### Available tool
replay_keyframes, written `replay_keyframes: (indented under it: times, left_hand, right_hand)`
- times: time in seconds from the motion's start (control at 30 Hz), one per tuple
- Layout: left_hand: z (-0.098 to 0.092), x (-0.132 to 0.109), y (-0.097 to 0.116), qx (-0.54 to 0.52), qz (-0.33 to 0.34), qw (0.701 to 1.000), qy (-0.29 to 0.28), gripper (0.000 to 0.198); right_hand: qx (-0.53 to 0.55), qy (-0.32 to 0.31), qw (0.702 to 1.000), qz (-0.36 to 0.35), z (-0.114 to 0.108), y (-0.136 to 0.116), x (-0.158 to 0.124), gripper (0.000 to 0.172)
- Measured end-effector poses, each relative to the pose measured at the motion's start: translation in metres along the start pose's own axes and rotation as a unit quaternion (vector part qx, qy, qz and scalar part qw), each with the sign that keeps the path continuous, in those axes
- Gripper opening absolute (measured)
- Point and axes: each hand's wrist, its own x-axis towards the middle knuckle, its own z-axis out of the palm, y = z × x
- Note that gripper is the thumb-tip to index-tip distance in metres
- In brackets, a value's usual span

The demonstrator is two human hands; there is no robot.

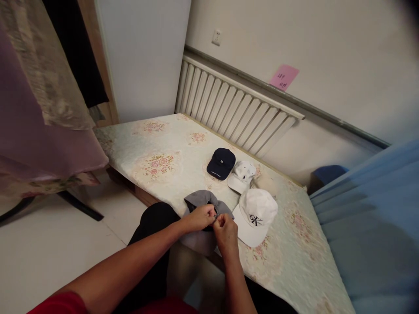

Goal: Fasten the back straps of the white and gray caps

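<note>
A grey cap (200, 198) lies at the near edge of the bed, its back opening turned up toward me. My left hand (202, 217) pinches one side of the strap at that opening. Close against it, my right hand (225, 226) has its fingertips closed on the other side of the strap. The small fastening between the fingers is mostly hidden. To the right of my right hand sits a white cap (258, 205) with black letters. Behind it are a smaller white cap (241, 175) with a dark emblem and a navy cap (221, 163).
The bed (131, 157) has a floral cover. A pale beige item (266, 183) lies behind the white caps. Beyond are a radiator (225, 104) and wall. A blue curtain (376, 218) hangs at right; draped clothes (49, 87) cover a chair at left.
</note>
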Motion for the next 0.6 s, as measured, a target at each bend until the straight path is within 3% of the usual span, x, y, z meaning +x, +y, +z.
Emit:
replay_keyframes:
  times: [0.43,0.6]
  left_hand:
    - [0.0054,0.0015,0.0014,-0.070,-0.060,0.995,0.031,0.008]
    - [0.0017,0.0004,0.0014,-0.022,-0.043,0.999,0.021,0.006]
  right_hand:
    - [0.003,0.007,1.000,-0.013,0.0021,0.0016,-0.0023,0.011]
    - [0.020,-0.015,1.000,-0.011,0.0024,0.0035,-0.0036,0.011]
